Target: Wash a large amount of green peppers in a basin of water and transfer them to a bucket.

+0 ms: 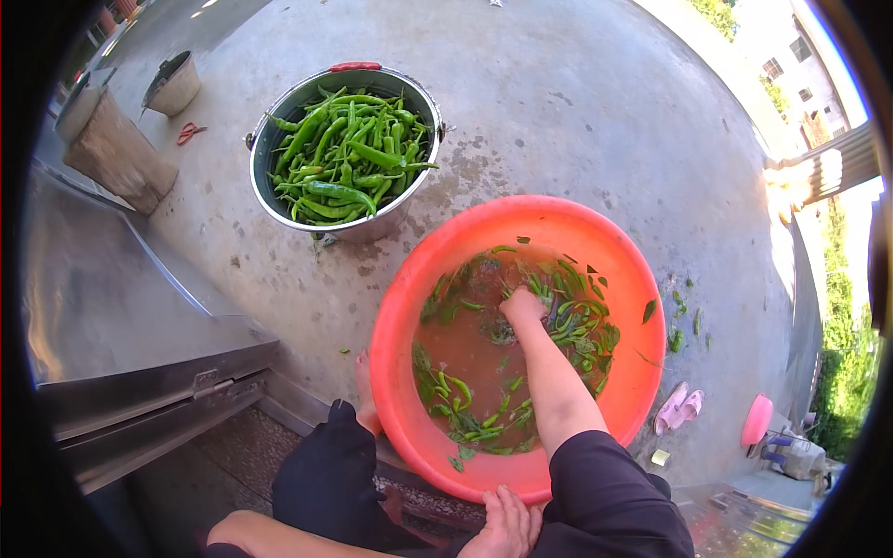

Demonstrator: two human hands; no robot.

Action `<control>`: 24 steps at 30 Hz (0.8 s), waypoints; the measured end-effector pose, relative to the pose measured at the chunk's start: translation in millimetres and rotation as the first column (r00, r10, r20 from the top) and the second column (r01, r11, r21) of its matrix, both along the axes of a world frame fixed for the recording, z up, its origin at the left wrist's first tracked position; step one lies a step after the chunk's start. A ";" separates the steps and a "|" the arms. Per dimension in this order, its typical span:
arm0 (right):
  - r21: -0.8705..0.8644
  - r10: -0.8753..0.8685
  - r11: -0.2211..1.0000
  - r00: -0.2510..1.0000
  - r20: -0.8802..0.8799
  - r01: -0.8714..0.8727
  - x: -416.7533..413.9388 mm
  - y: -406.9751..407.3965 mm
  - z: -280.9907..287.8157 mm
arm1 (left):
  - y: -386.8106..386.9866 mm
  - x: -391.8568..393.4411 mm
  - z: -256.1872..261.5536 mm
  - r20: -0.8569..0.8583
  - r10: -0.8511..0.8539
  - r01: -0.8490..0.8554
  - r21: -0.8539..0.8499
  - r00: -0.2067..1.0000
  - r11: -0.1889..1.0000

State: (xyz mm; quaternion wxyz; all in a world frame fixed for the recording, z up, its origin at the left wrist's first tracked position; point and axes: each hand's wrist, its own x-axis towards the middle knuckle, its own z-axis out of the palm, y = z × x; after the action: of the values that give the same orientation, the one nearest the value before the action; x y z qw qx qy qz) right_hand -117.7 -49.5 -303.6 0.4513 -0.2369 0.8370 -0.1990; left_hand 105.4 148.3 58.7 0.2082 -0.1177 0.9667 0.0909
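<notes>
A big red plastic basin (pixel 516 471) stands on the floor before me, holding murky water with green chili peppers (pixel 575 321) and loose leaves afloat. My right hand (pixel 523 305) is dipped at the water's surface beside the peppers on the basin's right side; its fingers are partly under water, so what they hold is hidden. My left hand (pixel 506 523) lies at the basin's near rim, fingers spread, with nothing in it. Beyond the basin, a metal bucket (pixel 373 230) with a red handle grip is heaped with green chili peppers (pixel 349 157).
A metal door panel (pixel 125 293) stands left of my knees. Farther left are red-handled scissors (pixel 190 132), a small bucket (pixel 173 87) and a tree stump (pixel 122 153). Pink sandals (pixel 679 408) and a pink basin (pixel 757 420) lie on the concrete at right.
</notes>
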 end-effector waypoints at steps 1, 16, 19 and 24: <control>0.059 0.156 0.986 0.987 -0.045 -0.154 -0.2 5.9 14.1 | 0.2 0.7 0.0 -0.007 0.004 -0.004 -0.001 1.000 1.000; -0.115 0.008 0.954 0.358 0.934 0.278 -17.6 67.7 127.0 | 18.8 10.7 7.6 -0.079 -0.045 0.043 -0.028 0.996 0.999; -0.172 0.057 0.977 0.627 0.777 0.125 -5.5 56.2 66.8 | 19.8 12.1 3.8 -0.063 0.000 -0.001 -0.010 0.998 1.000; 0.018 0.142 0.989 0.907 -0.397 -0.148 -25.7 66.1 -67.3 | 11.0 11.6 2.1 -0.062 0.006 -0.006 0.003 0.998 1.000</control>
State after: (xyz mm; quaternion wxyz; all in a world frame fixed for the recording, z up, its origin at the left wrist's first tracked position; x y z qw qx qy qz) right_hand -143.4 16.6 -370.8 0.2843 -0.3366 0.8899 -0.1180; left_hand 117.0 159.2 60.7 0.1779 -0.1176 0.9722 0.0964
